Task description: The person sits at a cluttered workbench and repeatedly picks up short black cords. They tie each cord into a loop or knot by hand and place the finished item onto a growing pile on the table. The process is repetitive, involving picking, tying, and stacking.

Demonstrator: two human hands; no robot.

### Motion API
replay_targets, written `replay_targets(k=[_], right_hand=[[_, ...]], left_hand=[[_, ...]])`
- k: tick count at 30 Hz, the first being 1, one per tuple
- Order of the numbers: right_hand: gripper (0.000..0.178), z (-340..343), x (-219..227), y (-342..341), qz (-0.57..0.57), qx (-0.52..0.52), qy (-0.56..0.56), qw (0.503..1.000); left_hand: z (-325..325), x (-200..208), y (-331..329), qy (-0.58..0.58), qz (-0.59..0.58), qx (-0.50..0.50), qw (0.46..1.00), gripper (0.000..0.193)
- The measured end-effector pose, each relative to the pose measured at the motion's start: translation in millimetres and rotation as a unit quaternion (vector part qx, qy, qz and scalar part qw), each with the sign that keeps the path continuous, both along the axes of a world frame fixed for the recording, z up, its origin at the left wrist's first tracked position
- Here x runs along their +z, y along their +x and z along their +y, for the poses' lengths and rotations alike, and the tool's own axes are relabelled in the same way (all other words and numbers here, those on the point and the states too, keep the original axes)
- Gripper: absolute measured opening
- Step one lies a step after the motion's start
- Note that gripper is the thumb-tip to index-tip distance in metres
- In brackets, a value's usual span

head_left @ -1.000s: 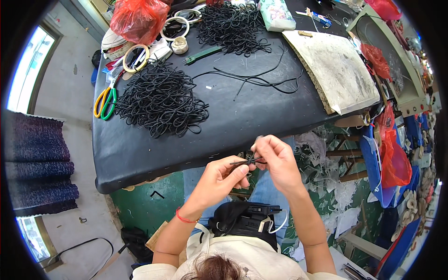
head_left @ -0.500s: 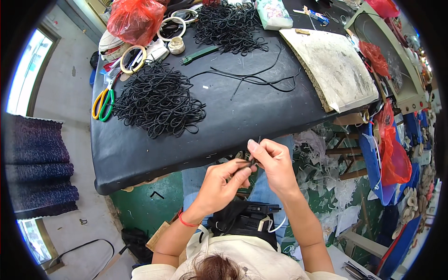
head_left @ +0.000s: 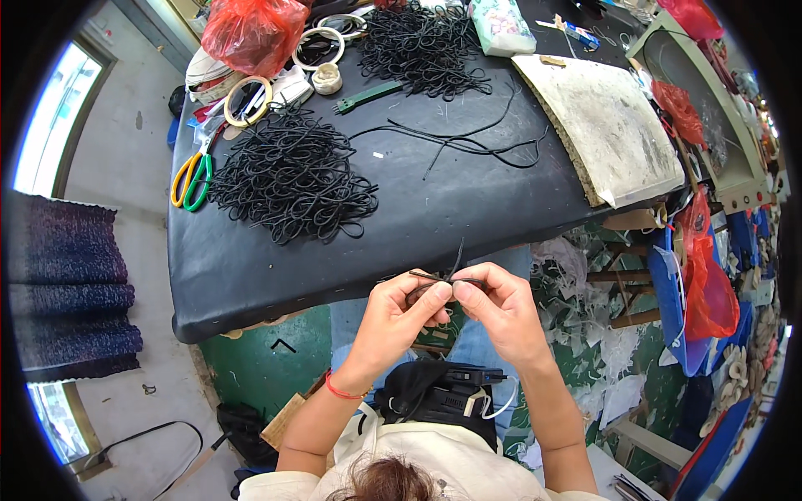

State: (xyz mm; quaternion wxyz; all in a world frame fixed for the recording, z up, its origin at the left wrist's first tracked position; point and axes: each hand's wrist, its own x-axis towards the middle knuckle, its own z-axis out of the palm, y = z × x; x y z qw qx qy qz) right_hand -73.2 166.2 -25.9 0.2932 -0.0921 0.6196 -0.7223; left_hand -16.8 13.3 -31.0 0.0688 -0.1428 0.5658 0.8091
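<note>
Thumb to thumb, my left hand (head_left: 399,311) and my right hand (head_left: 501,311) pinch a thin black cord (head_left: 459,255) just off the near edge of the black-covered table (head_left: 401,200). One end of the cord sticks up between the hands, and another short end points out over the left fingers. Whether the cord is knotted where the fingertips meet is hidden. On the table lie a large tangled heap of black cords (head_left: 292,175), left of my hands, and several loose black cords (head_left: 468,142) beyond them.
Scissors with yellow and green handles (head_left: 194,179) lie at the left edge. A second cord heap (head_left: 422,46), tape rolls (head_left: 248,101), a green tool (head_left: 368,97) and a red plastic bag (head_left: 253,35) sit farther back. A stained pale board (head_left: 606,121) covers the right side.
My right hand has lowered and turned so both thumbs now meet on the cord. The upright cord end shows longer above the fingers. The view has shifted slightly.
</note>
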Motion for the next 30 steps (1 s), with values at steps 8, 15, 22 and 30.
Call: replay_targets(k=[8,15,22,30], right_hand=[[0.017,-4.1,-6.1,3.5,-0.077,-0.022,-0.079,0.994],[0.013,-8.3,12.3,9.3,0.075,-0.101,-0.003,0.992],[0.015,-16.6,12.2,-15.7,0.090,-0.011,-0.057,0.994],[0.017,-16.3,7.0,-20.6,-0.049,0.018,-0.085,0.995]], left_hand=[[14.5,-11.7,-6.6,0.045,0.038,0.097,0.993,0.019],[-6.0,1.6,-15.7,0.170,0.027,0.088,0.981,0.018],[-7.8,10.1,-12.5,0.058,0.048,-0.026,0.997,0.015],[-6.7,10.8,-6.2,0.065,0.025,-0.047,0.997,0.014]])
